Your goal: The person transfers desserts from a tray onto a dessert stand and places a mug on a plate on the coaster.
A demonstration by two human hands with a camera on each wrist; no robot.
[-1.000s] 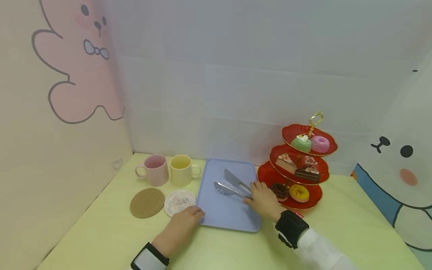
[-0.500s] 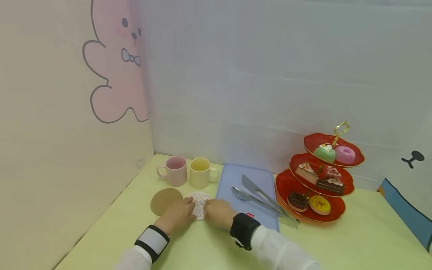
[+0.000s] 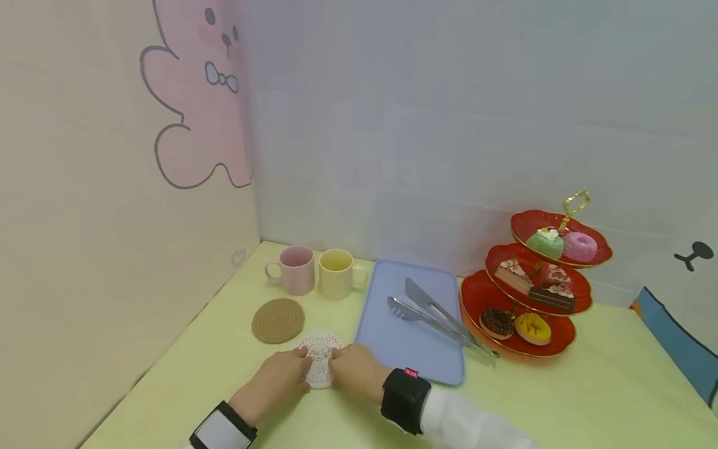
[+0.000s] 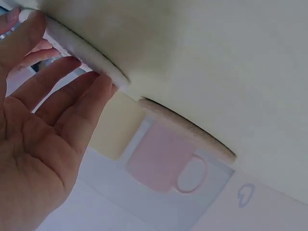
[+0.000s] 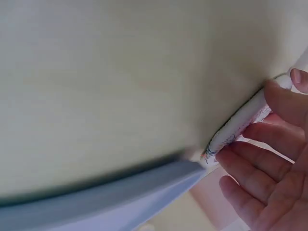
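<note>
A round white coaster [image 3: 320,365] with a fine coloured pattern lies near the front of the table, between both hands. My left hand [image 3: 283,376] grips its left edge. In the left wrist view the thumb and fingertips meet the coaster's rim [image 4: 79,45]. From the other side my right hand [image 3: 357,372] holds the right edge, and the right wrist view has the thumb and fingers on the rim [image 5: 240,120]. Behind the left hand lies a brown woven coaster [image 3: 278,320]. Parts of the white coaster are hidden under the fingers.
A pink mug [image 3: 297,270] and a yellow mug [image 3: 336,274] stand at the back. Metal tongs [image 3: 443,324] lie across a blue tray [image 3: 378,349] right of the hands. Farther right is a red three-tier stand [image 3: 583,299] with cakes and doughnuts.
My right hand has left the tongs and come left to the white coaster. Both hands have taken hold of it, and it has shifted toward me, away from the mugs.
</note>
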